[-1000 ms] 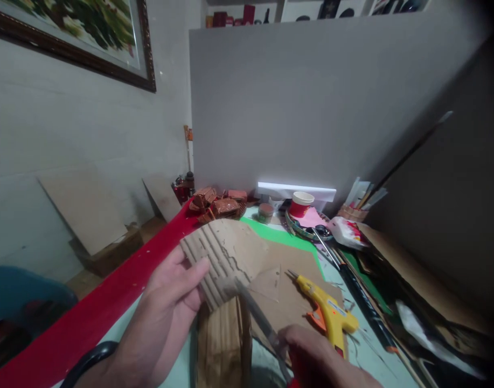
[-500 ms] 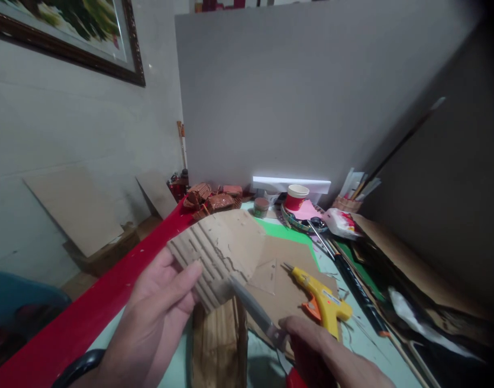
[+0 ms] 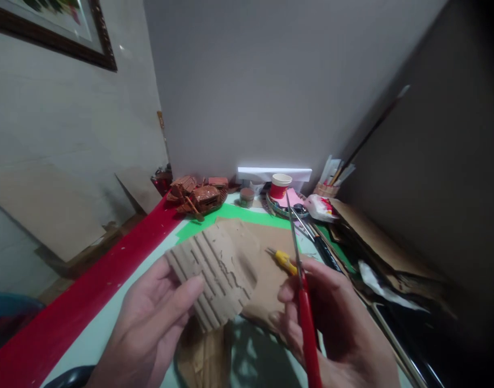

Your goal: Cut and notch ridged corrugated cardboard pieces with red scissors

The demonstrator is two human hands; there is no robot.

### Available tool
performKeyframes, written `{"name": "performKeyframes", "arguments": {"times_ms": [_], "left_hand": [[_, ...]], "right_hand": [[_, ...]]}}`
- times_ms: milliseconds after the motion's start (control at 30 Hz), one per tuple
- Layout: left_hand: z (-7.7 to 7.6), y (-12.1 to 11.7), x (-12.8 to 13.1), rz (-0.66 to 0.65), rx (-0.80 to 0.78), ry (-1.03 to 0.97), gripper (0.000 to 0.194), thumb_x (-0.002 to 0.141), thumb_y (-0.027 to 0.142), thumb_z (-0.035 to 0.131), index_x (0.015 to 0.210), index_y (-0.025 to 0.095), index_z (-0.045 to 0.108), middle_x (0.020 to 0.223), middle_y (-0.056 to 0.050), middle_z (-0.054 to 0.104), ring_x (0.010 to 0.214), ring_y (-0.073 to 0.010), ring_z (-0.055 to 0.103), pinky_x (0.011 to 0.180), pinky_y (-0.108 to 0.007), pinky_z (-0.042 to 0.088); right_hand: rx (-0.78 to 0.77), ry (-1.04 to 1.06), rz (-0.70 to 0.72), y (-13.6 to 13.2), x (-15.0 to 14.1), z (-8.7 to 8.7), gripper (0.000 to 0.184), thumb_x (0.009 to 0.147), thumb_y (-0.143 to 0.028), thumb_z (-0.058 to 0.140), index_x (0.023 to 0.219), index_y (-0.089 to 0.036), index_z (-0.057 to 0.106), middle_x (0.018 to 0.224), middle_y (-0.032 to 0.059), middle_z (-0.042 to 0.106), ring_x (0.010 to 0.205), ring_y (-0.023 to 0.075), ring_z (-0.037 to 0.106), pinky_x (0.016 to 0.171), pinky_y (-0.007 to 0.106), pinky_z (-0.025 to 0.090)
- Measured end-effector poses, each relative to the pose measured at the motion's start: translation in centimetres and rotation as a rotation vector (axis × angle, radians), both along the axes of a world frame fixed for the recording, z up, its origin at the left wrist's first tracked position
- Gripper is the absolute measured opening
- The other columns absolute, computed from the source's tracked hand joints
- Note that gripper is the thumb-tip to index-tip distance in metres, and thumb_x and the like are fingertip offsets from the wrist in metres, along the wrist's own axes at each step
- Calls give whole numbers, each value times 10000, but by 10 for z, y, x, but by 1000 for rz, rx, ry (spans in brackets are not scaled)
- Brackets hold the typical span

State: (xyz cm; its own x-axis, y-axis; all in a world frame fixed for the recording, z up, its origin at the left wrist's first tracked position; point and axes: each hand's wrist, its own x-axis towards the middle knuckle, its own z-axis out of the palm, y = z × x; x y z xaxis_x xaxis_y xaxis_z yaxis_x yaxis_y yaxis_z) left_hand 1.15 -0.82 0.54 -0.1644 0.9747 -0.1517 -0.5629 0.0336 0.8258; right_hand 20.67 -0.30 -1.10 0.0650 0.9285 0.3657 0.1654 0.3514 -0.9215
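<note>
My left hand (image 3: 150,318) is closed on a torn piece of corrugated cardboard (image 3: 216,272), thumb on top, holding it above the table. My right hand (image 3: 331,323) grips red-handled scissors (image 3: 301,285), the blades together and pointing up and away. The yellow glue gun (image 3: 285,260) lies on a flat brown cardboard sheet (image 3: 266,280), just behind the scissors. A ribbed cardboard block (image 3: 202,355) stands below the held piece.
Small brown model pieces (image 3: 198,196) are piled at the back beside a red-and-white cup (image 3: 279,186), a small jar (image 3: 247,196) and a holder of sticks (image 3: 327,186). A red strip (image 3: 89,291) edges the table on the left. Cardboard and tools clutter the right side.
My right hand has lifted the scissors from low near the table up beside the cardboard, blades now pointing upward. The view has dipped and shifted; the left hand still holds the cardboard.
</note>
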Motion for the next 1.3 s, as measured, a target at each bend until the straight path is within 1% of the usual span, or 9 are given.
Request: {"name": "performKeyframes", "arguments": {"times_ms": [133, 267, 400, 567, 667, 833, 1000, 1200, 1300], "left_hand": [[0, -11, 12, 4, -73, 1, 708, 647, 294, 947, 1298, 335, 671, 1278, -24, 774, 1310, -371, 623, 941, -344, 636], [-4, -13, 16, -52, -36, 26, 739, 700, 276, 907, 1377, 337, 617, 1315, -42, 756, 1292, -359, 641, 929, -331, 641], [-5, -13, 18, -94, -13, 32, 715, 748, 278, 876, 1406, 314, 599, 1332, -61, 745, 1306, -348, 630, 939, -323, 629], [-3, -14, 22, -129, -5, 125, 603, 738, 345, 882, 1309, 318, 691, 1310, -54, 755, 1314, -367, 616, 1003, -386, 599], [-2, -14, 23, -144, -10, 178, 437, 733, 358, 885, 1152, 298, 778, 1249, -46, 779, 1287, -351, 636, 1021, -368, 585], [-2, -15, 22, -149, -54, 110, 495, 722, 356, 885, 1196, 295, 758, 1259, -59, 774, 1286, -353, 638, 948, -355, 630], [-2, -15, 19, -164, -97, 41, 574, 719, 312, 878, 1268, 277, 715, 1280, -80, 763, 1303, -375, 625, 948, -382, 632], [-2, -15, 16, -163, -130, -9, 673, 706, 312, 887, 1337, 280, 657, 1300, -64, 757, 1351, -389, 582, 1017, -404, 589], [-3, -15, 16, -159, -150, 32, 683, 687, 339, 907, 1325, 286, 667, 1304, -72, 756, 1331, -378, 604, 987, -391, 607]], "right_hand": [[14, 82, 120, 1, -6, 8, 472, 787, -232, 833, 1186, -411, 653, 876, -28, 686, 695, 154, 680, 614, 243, 601], [59, 26, 176, 7, -5, 6, 401, 821, -157, 734, 1147, -363, 625, 838, -39, 673, 670, 151, 660, 554, 237, 550], [192, -108, 143, 7, -4, -5, 482, 830, -116, 663, 1230, -372, 582, 879, -37, 687, 633, 142, 630, 534, 244, 506], [420, -263, -18, 2, -7, -20, 605, 878, -153, 578, 1417, -396, 455, 1038, 14, 721, 819, 220, 691, 749, 373, 569], [317, -210, 6, 3, -9, -15, 545, 843, -125, 604, 1324, -366, 518, 958, -9, 708, 722, 175, 664, 662, 310, 548], [-140, 221, 123, 5, -11, 11, 330, 790, -210, 764, 1069, -288, 604, 716, -64, 630, 612, 103, 588, 564, 200, 478], [-440, 345, 235, 9, -4, 25, 544, 607, -268, 941, 1000, -249, 564, 649, -77, 621, 434, 59, 460, 358, 143, 320], [-443, 328, 245, 13, 6, 19, 478, 736, -290, 877, 1073, -268, 539, 661, -78, 628, 409, 56, 451, 349, 140, 347], [-295, 306, 270, 9, 4, 15, 507, 735, -207, 883, 1114, -282, 554, 725, -66, 671, 545, 77, 567, 494, 152, 480]]}}
